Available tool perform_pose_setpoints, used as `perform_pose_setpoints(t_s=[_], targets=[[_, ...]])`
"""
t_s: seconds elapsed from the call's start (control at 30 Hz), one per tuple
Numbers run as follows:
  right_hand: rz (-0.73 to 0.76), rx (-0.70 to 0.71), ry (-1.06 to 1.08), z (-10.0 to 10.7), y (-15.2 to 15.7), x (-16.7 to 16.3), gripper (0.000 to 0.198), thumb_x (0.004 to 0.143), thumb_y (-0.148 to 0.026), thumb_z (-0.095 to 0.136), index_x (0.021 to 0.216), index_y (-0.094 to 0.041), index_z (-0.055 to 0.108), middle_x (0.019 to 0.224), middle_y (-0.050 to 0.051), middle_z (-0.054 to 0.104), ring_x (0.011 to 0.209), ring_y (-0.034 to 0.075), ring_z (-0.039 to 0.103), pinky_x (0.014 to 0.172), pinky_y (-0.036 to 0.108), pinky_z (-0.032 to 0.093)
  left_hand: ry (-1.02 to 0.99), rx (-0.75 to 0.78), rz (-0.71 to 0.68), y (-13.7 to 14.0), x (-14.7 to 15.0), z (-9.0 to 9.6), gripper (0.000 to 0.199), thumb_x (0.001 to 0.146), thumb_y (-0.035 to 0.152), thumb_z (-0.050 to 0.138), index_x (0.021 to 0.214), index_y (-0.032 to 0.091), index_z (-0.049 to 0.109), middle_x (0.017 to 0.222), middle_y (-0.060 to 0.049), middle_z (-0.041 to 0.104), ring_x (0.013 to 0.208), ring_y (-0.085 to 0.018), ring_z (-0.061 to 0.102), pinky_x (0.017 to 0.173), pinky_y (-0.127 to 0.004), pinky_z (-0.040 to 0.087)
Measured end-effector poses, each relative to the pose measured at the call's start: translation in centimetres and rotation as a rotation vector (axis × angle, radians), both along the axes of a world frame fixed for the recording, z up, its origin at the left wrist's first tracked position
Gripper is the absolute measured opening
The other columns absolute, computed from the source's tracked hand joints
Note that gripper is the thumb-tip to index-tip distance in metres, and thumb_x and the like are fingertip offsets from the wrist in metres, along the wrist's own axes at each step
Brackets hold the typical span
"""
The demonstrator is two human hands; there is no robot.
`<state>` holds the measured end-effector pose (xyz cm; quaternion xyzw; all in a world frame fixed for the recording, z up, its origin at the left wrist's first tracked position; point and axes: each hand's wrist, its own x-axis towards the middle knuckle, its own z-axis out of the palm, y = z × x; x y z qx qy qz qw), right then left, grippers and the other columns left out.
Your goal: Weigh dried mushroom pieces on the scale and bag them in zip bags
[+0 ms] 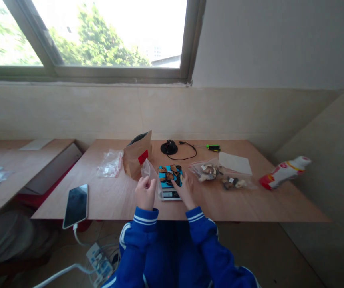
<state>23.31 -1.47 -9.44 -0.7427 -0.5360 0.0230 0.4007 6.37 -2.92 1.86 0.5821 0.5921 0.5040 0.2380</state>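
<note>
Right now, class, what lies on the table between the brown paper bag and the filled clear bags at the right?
In the head view, a small scale carrying dark dried pieces.

We find bare table between the phone and our left hand, wide enough to pass through. Behind that hand the paper bag stands upright, with the clear bags just beside it. The scale fills the gap between our hands. Right of our right hand, filled bags crowd the middle, but the near edge stays open out to the bottle.
</note>
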Motion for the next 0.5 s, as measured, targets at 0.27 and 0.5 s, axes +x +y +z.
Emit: perform_pose_setpoints(t_s=[0.27, 0.5], targets=[[-0.016, 0.084, -0.010, -0.8, -0.5, -0.4, 0.027, 0.083, -0.030, 0.051, 0.104, -0.014, 0.060, 0.102, 0.014, 0.064, 0.099, 0.028, 0.054, 0.091, 0.045, 0.039, 0.066, 0.061, 0.065, 0.9, 0.1, -1.3, 0.034, 0.070, 0.020, 0.053, 0.047, 0.020, 0.028, 0.064, 0.002, 0.041, 0.056, -0.011, 0.043, 0.060, -0.026, 0.036], [-0.040, 0.131, 0.040, -0.3, -1.0, -0.9, 0.026, 0.083, -0.027, 0.050, 0.104, -0.015, 0.060, 0.097, 0.013, 0.060, 0.095, 0.028, 0.052, 0.091, 0.047, 0.039, 0.085, 0.080, 0.078, 1.0, -0.1, -1.8, 0.014, 0.069, 0.011, 0.054, 0.070, 0.021, 0.044, 0.067, 0.004, 0.046, 0.056, -0.011, 0.045, 0.062, -0.026, 0.041]])
